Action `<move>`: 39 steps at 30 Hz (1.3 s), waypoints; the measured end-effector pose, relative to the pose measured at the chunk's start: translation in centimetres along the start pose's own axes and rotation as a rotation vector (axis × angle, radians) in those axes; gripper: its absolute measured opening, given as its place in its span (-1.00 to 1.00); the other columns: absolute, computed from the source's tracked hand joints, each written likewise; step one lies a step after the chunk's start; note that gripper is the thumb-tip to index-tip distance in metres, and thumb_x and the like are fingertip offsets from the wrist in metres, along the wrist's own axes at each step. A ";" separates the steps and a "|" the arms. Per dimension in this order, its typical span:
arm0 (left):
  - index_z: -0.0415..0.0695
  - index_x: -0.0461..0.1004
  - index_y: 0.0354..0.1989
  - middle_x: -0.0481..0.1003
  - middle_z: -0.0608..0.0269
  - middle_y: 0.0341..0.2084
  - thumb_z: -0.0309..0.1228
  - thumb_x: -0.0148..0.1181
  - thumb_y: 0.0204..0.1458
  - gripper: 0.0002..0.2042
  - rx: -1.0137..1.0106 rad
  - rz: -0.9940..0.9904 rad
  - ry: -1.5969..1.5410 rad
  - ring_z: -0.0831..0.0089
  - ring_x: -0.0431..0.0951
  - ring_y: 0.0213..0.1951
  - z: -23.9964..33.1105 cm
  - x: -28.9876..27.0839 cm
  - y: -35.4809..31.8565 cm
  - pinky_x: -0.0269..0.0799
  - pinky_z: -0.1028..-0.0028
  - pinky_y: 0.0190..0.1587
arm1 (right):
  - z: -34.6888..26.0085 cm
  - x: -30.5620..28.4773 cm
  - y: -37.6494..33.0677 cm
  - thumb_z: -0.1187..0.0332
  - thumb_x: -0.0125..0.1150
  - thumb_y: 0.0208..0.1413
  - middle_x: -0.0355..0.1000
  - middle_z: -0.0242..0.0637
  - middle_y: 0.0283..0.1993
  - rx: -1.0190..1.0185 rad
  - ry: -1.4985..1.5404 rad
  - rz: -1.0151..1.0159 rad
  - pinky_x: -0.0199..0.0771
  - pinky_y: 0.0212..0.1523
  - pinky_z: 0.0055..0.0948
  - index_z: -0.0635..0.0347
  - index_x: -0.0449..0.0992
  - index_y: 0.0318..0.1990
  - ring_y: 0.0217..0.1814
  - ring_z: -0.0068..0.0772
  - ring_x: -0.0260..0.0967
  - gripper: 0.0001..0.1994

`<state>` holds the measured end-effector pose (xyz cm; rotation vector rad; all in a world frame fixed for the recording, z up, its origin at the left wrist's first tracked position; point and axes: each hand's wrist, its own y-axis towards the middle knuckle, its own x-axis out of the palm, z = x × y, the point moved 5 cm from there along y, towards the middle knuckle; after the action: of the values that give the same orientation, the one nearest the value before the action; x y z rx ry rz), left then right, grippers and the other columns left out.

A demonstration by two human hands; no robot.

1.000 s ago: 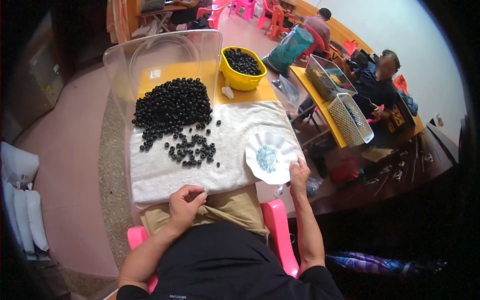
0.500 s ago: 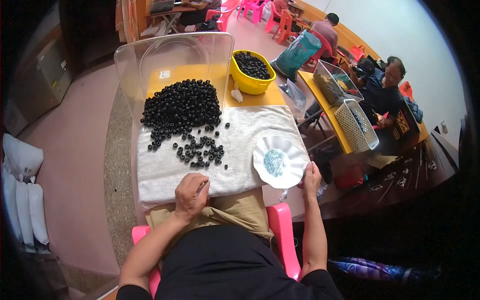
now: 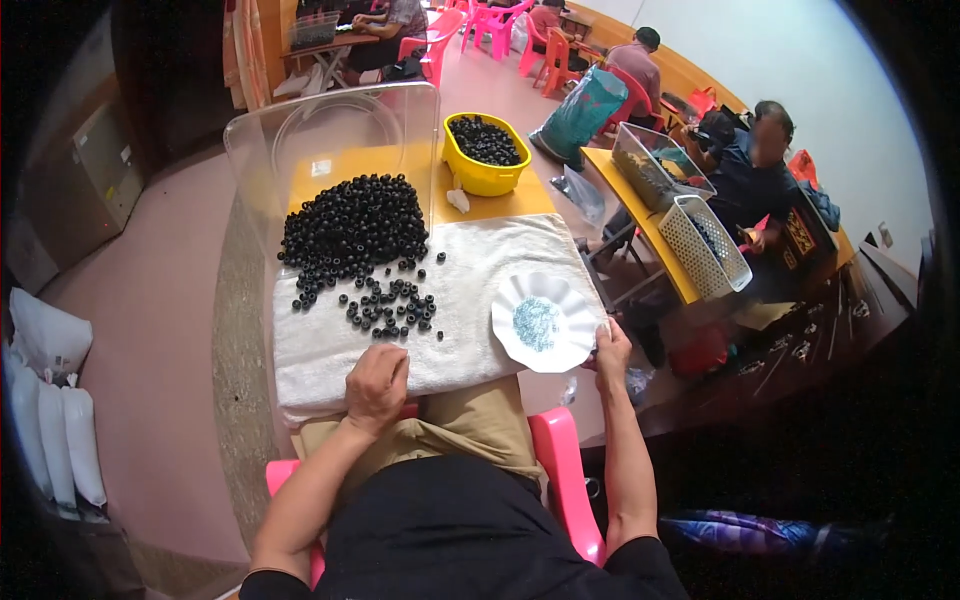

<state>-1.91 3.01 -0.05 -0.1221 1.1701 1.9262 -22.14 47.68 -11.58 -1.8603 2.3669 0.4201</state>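
Observation:
A loose heap of black beads (image 3: pixel 355 225) spills from a clear plastic bin (image 3: pixel 330 115) onto a white towel (image 3: pixel 470 255). Several beads lie scattered nearer to me. My left hand (image 3: pixel 377 385) rests at the towel's front edge, just below them, with its fingers curled together; whatever they hold is hidden. On the towel's right side is a white fluted dish (image 3: pixel 567 345) holding small pale-blue bits (image 3: pixel 536 323). Beside that dish's right rim, at the table corner, my right hand (image 3: pixel 612 352) is closed; I cannot make out what is in it.
A yellow tub (image 3: pixel 490 178) of black pieces stands at the back of my table. To the right, a person sits behind another table with a clear bin (image 3: pixel 650 165) and a white perforated basket (image 3: pixel 700 265). White sacks (image 3: pixel 60 430) stand on the floor at left. Pink chair arms flank me.
The view has shifted slightly. My left hand has turned, and the thin thing that showed at its fingertips is now out of sight. My right hand stays beside the dish.

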 end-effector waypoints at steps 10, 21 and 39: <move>-0.17 0.47 -0.31 0.50 0.07 -0.37 -0.57 0.22 -0.05 -0.87 -0.086 0.037 0.094 0.05 0.55 -0.29 -1.3 -1.0 -1.3 0.47 0.23 -0.25 | -7.4 5.2 -3.8 0.34 0.03 0.30 0.41 -0.41 -0.44 0.235 0.245 -0.113 0.37 -0.73 -0.53 0.19 0.29 0.26 -0.73 -0.65 0.18 -0.60; -0.17 0.46 -0.32 0.49 0.07 -0.38 -0.56 0.22 -0.05 -0.88 -0.072 0.070 0.154 0.05 0.54 -0.30 -2.0 -2.1 -2.3 0.45 0.22 -0.26 | -6.6 8.2 -3.5 0.31 -0.05 0.34 0.34 -0.44 -0.50 0.232 0.219 -0.228 0.39 -0.72 -0.55 0.14 0.41 -0.06 -0.73 -0.67 0.19 -0.83; -0.12 0.48 -0.30 0.49 0.14 -0.38 -0.52 0.23 -0.04 -0.87 -0.035 0.085 0.158 0.11 0.54 -0.29 -1.4 0.8 -1.9 0.47 0.23 -0.24 | -5.9 4.8 -1.8 0.32 -0.03 0.32 0.35 -0.41 -0.51 0.200 0.223 -0.143 0.46 -0.69 -0.51 0.16 0.39 -0.01 -0.72 -0.63 0.23 -0.81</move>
<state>-1.56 2.84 -2.47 -0.2503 1.2632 2.0425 -21.02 41.16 -7.39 -2.0554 2.2838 -0.0392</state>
